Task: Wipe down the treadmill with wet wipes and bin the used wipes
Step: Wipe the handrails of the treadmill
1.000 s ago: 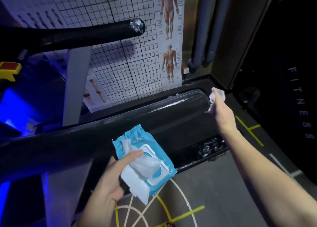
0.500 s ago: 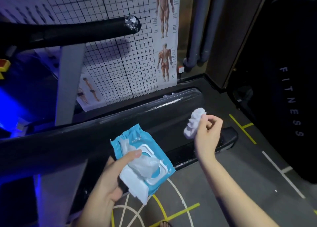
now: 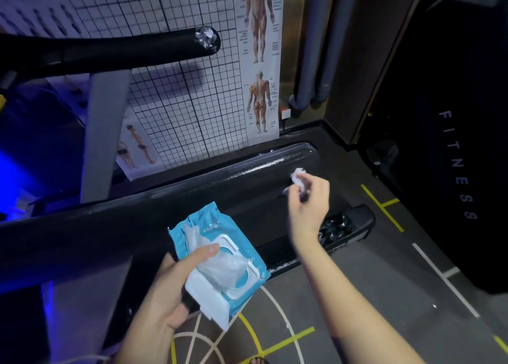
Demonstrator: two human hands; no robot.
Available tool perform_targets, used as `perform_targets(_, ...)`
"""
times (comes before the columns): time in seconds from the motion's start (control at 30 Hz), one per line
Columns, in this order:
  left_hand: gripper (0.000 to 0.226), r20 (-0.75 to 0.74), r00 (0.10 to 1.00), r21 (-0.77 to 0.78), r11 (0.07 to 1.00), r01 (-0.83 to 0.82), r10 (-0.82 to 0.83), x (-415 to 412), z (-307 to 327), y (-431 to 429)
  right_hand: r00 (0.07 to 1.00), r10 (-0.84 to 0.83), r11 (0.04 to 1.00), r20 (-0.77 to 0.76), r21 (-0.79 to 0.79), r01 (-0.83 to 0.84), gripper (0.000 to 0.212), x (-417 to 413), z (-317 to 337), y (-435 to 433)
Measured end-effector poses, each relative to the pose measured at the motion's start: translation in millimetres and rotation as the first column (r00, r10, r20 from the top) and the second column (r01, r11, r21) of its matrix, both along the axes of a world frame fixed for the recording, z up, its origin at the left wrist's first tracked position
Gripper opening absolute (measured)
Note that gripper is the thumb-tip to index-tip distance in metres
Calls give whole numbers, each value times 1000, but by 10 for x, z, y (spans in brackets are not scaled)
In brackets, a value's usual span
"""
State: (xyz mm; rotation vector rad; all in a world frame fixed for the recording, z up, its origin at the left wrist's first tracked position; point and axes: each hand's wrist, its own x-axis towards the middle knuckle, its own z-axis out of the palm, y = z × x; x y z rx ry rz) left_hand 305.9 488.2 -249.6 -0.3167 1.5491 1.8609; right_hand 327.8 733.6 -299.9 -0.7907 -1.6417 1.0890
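My left hand (image 3: 170,289) grips a blue pack of wet wipes (image 3: 220,264) with its white lid flipped open and a fresh wipe sticking out under my thumb. My right hand (image 3: 308,201) pinches a crumpled white used wipe (image 3: 298,178) above the treadmill's black side rail (image 3: 192,193), near the rail's rear end. The black handrail (image 3: 110,50) of the treadmill runs across the upper left. No bin is in view.
A grey upright post (image 3: 104,135) joins the handrail to the deck. A gridded anatomy poster (image 3: 192,94) covers the wall behind. Grey pipes (image 3: 313,61) stand in the corner. A dark panel lettered FITNESS (image 3: 456,165) stands at right. The floor (image 3: 384,295) has yellow and white lines.
My right hand, with the crumpled wipe, pulled back from the rail's far end and now hovers over the rail again. My left hand and the pack have stayed put.
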Motion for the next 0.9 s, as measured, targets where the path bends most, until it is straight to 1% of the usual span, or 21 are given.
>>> perform_targets(0.03,80,0,1000,-1,1000,2,-2,4,2,3,998,-70,994,-2,-81,69,23,32,8,141)
perform_targets(0.1,82,8,1000,-7,1000,2,-2,17,1,18,980,-192,960,54,-195,199,22,113,7,435)
perform_targets(0.17,77,13,1000,-8,1000,-12,12,28,0,32,958,-265,926,106,-250,284,22,197,28,633)
perform_targets(0.2,75,15,1000,-9,1000,-14,14,31,1,42,955,-278,921,100,-254,294,22,224,43,663)
perform_targets(0.27,83,19,1000,-17,1000,-13,14,29,8,71,967,-248,940,55,-226,254,21,233,74,542)
perform_targets(0.3,86,16,1000,-19,1000,-18,19,30,13,86,980,-197,960,29,-195,198,22,210,88,421)
perform_targets(0.37,86,6,1000,-15,1000,-24,24,30,22,104,1000,-18,996,16,-83,19,26,140,76,190)
perform_targets(0.4,88,6,1000,-8,1000,-23,23,29,32,104,998,57,998,31,-25,-57,28,103,67,118)
perform_targets(0.43,91,8,1000,-3,1000,-24,24,30,39,94,996,86,996,37,2,-86,30,58,66,104)
perform_targets(0.47,97,15,1000,-8,1000,-27,27,34,48,79,998,55,998,25,-14,-54,30,22,63,151)
perform_targets(0.5,104,24,999,-11,999,-37,37,42,59,42,1000,1,997,-4,-72,-1,29,-9,67,212)
perform_targets(0.53,109,30,998,-16,998,-59,60,46,70,-12,998,-67,990,-11,-128,65,27,-26,82,275)
perform_targets(0.57,111,29,996,-20,997,-79,79,48,73,-73,994,-110,984,-1,-142,109,24,-39,95,324)
perform_targets(0.63,110,23,994,-29,994,-107,108,58,73,-212,988,-152,985,34,-80,155,21,-43,104,384)
perform_targets(0.73,96,-1,988,-8,988,-151,151,85,101,-385,961,-277,957,18,-86,277,27,-32,138,444)
perform_targets(0.77,87,-6,986,-2,986,-165,165,91,117,-437,960,-279,958,2,-73,279,30,-49,160,431)
perform_targets(0.8,75,-5,985,6,985,-172,172,98,149,-476,970,-244,970,4,-15,244,31,-65,184,379)
perform_targets(0.87,46,-10,986,26,985,-169,169,110,183,-541,984,-166,977,68,149,155,32,-91,179,250)
perform_targets(0.9,35,-17,986,36,986,-163,164,107,192,-565,983,-164,971,79,186,148,33,-100,163,240)
